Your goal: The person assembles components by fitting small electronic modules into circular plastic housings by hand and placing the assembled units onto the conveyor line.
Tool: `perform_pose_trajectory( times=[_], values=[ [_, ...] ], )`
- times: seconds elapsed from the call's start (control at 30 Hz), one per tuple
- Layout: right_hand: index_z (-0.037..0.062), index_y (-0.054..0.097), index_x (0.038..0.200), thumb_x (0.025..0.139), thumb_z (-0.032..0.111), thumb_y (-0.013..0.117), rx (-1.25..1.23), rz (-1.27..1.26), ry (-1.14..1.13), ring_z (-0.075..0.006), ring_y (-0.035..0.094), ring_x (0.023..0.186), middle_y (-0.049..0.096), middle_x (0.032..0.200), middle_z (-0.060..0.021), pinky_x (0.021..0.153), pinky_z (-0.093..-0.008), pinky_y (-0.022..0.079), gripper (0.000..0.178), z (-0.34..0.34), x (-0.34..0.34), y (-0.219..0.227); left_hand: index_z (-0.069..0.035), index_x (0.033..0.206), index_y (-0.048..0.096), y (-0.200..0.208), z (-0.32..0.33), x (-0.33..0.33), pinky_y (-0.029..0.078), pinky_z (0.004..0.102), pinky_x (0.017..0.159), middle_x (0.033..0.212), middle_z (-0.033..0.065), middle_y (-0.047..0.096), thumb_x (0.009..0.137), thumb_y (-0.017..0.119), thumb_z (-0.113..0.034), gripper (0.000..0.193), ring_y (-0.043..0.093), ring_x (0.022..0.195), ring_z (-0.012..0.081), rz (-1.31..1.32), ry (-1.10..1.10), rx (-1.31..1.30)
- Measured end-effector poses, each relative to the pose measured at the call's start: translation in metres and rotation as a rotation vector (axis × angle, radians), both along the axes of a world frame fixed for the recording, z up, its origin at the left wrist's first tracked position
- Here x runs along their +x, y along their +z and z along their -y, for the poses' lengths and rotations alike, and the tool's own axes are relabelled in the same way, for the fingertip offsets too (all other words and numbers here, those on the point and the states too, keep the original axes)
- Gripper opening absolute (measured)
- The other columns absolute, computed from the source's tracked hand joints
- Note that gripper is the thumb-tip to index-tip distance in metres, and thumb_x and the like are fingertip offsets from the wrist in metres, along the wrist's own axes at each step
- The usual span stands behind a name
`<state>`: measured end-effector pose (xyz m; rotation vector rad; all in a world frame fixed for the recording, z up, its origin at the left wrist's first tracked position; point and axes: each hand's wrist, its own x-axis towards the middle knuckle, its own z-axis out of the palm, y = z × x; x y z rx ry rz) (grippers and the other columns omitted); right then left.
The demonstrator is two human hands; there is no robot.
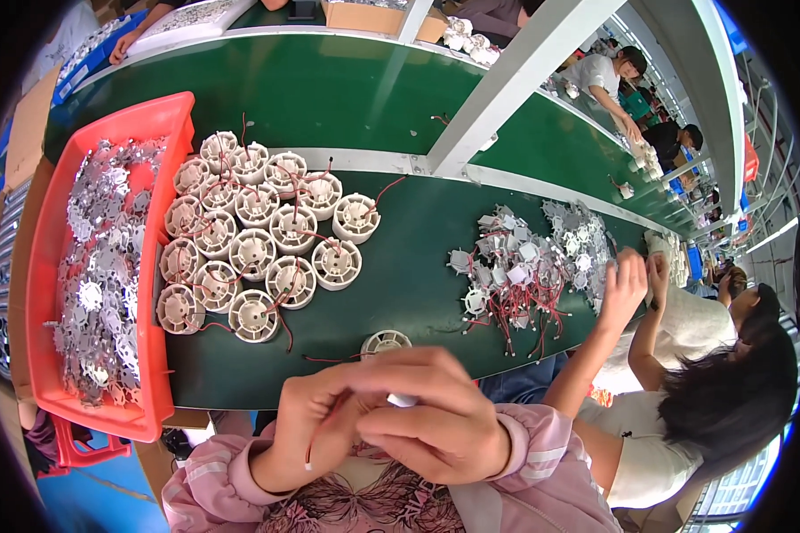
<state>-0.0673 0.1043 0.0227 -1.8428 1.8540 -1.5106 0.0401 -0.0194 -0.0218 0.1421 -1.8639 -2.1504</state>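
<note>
Close in front of my chest, my left hand [316, 431] and my right hand [436, 413] meet with bent, closed fingers. Between them shows a small white piece [403, 400], mostly covered by the fingers. A thin red wire [316, 437] with a white tip hangs over my left hand, which grips it at the top. Whether wire and white piece are joined is hidden. Just beyond my hands, a round white plastic housing [386, 340] with a red wire beside it stands on the green bench [400, 266], partly covered by my right hand.
Several round white housings [253, 253] with red wires stand grouped at left. Beside them is a red tray [162, 355] of thin metal plates. To the right lie a heap of wired parts [511, 266] and metal plates [582, 240]. A co-worker's hand [627, 282] hovers nearby; a white post [516, 89] rises behind.
</note>
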Motion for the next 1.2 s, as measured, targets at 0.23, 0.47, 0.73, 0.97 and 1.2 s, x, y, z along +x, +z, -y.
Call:
perform_pose_trajectory(
  times=[0.23,0.47,0.73,0.97,1.2],
  values=[
    [0.001,0.064,0.105,0.061,0.009,0.083,0.182,-0.269,-0.366,-0.0271,0.06,0.081,0.062,0.094,-0.014,0.069,-0.0335,0.049,0.05,-0.01,-0.001,-0.001,0.006,0.116,0.059,0.009,-0.001,0.005,0.054,0.0247,0.075,0.101,0.0099,0.066,0.095,0.052,-0.005,0.024,0.063,0.086,0.0128,0.175,0.068,0.359],
    [-0.0006,0.062,0.107,0.06,0.004,0.081,0.419,-0.134,-0.245,-0.0248,0.061,0.076,0.062,0.093,-0.0148,0.062,-0.0313,0.05,0.05,-0.022,0.0,-0.006,0.008,0.112,0.059,-0.001,0.001,0.01,0.059,0.0294,0.069,0.1,0.0157,0.066,0.096,0.05,-0.009,0.025,0.066,0.087,0.0183,0.163,-0.05,0.119],
    [-0.0009,0.063,0.103,0.063,0.0,0.076,0.48,-0.084,-0.297,-0.0271,0.062,0.078,0.062,0.095,-0.0145,0.065,-0.0324,0.051,0.043,-0.026,-0.011,-0.008,0.01,0.113,0.055,-0.019,0.026,0.016,0.056,0.0263,0.051,0.087,0.0198,0.068,0.097,0.051,-0.017,0.032,0.07,0.072,0.0257,0.509,-0.188,0.952],
    [-0.001,0.063,0.103,0.062,-0.001,0.076,0.487,-0.138,-0.329,-0.0273,0.061,0.079,0.06,0.095,-0.0143,0.067,-0.033,0.052,0.043,-0.01,-0.023,-0.032,0.002,0.126,0.049,-0.028,0.0,0.006,0.055,0.0287,0.05,0.111,0.0193,0.062,0.087,0.063,-0.013,0.044,0.069,0.078,0.0256,0.268,0.111,0.301],
    [-0.0009,0.064,0.103,0.061,-0.001,0.077,0.555,-0.075,-0.314,-0.0274,0.061,0.08,0.058,0.095,-0.0139,0.068,-0.0329,0.051,0.044,-0.01,-0.025,-0.032,-0.003,0.129,0.049,-0.046,-0.006,-0.022,0.055,0.0341,0.064,0.12,0.0159,0.055,0.065,0.076,-0.007,0.069,0.066,0.083,0.0251,0.154,0.113,-0.555]
  ],
)
